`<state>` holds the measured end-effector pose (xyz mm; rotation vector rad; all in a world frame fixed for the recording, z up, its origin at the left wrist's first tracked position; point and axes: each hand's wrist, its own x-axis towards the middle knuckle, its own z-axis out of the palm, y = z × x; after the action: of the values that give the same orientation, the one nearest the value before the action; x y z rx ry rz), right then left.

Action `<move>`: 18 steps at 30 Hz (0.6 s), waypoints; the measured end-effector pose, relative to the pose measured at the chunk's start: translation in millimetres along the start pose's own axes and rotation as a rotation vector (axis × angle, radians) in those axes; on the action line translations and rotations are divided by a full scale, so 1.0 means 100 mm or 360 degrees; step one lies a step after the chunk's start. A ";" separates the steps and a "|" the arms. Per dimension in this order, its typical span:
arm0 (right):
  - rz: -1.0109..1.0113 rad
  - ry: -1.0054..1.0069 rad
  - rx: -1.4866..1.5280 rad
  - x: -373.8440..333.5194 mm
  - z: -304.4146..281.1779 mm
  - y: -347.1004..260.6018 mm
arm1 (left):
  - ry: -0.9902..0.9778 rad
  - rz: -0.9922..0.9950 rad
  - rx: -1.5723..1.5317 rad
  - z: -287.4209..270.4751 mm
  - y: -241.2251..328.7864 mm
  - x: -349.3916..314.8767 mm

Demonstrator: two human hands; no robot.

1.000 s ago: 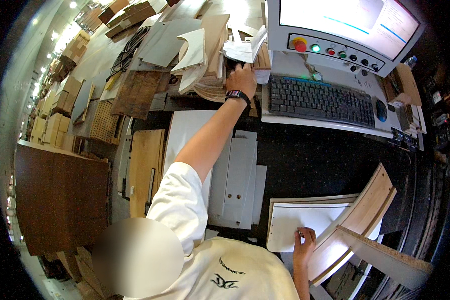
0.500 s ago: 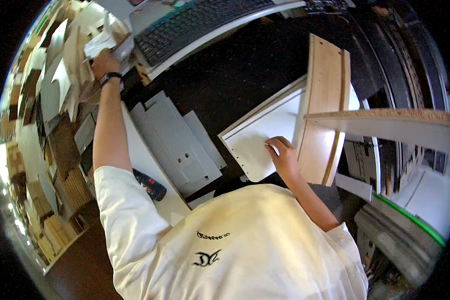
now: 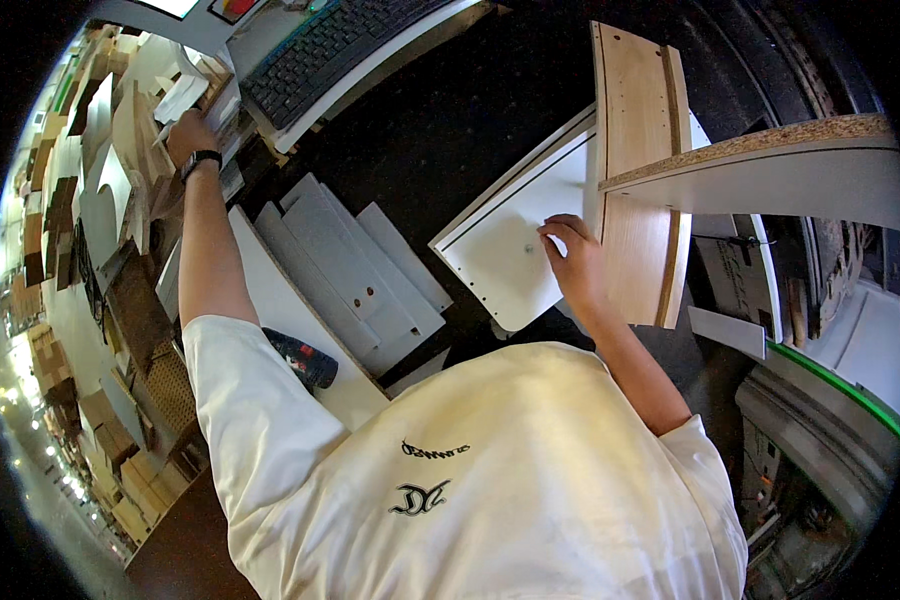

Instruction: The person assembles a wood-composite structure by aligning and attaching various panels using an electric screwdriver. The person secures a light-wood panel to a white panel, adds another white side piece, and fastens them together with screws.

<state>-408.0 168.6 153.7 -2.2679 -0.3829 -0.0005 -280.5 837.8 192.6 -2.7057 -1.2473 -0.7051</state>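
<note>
My left hand (image 3: 191, 137), with a dark watch on its wrist, reaches out at the far left. Its fingers look curled against a crumpled white packet or wrapper (image 3: 180, 97); the fingertips are hidden, so the grip is unclear. My right hand (image 3: 576, 262) hovers over a white panel (image 3: 510, 225), thumb and forefinger pinched together. Whatever lies between them is too small to make out. A small round spot (image 3: 529, 248) shows on the panel beside the fingertips. Joined to the panel is a wood-coloured board (image 3: 635, 120) with drilled holes, and another white board (image 3: 770, 180) sticks out rightward.
A black keyboard (image 3: 330, 60) lies on a ledge at the far side. Grey-white panels (image 3: 360, 265) are stacked left of centre, next to a long white board (image 3: 305, 310) bearing a dark bottle-like object (image 3: 300, 358). Wood offcuts (image 3: 130, 150) crowd the left; a green strip (image 3: 840, 380) runs at right.
My right hand has shifted slightly away across the panel, uncovering the small round spot. The left hand stays by the white packet. The whole view has shifted a little.
</note>
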 end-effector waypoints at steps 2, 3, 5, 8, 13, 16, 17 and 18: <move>0.0020 -0.0019 -0.0015 0.01 0.02 0.10 | -0.0034 0.0039 0.0011 0.04 0.02 0.01; 0.0074 -0.0003 -0.0048 -0.01 0.03 0.17 | -0.0096 0.0201 0.0070 -0.05 0.36 -0.11; 0.0115 -0.0031 -0.0045 -0.02 0.00 0.13 | -0.0111 0.0285 0.0188 -0.19 0.42 -0.19; 0.0108 -0.0004 -0.0004 -0.03 -0.01 0.16 | -0.0114 0.0142 0.0298 -0.12 0.40 -0.06; 0.0251 -0.0025 0.0047 -0.04 -0.10 0.03 | -0.0250 -0.0091 0.0664 -0.05 0.56 0.11; 0.0242 -0.0043 0.0078 -0.08 -0.16 -0.05 | -0.0174 -0.0150 0.0571 -0.05 0.38 0.23; 0.0237 -0.0051 0.0050 -0.10 -0.17 -0.05 | -0.0207 -0.0194 0.0546 -0.07 0.51 0.17; 0.0217 -0.0063 0.0034 -0.13 -0.18 -0.06 | -0.0228 -0.0251 0.0527 -0.14 0.57 0.13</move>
<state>-419.3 155.3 168.7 -2.2716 -0.2469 0.1179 -236.6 805.7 217.8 -2.4417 -1.4727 -0.2868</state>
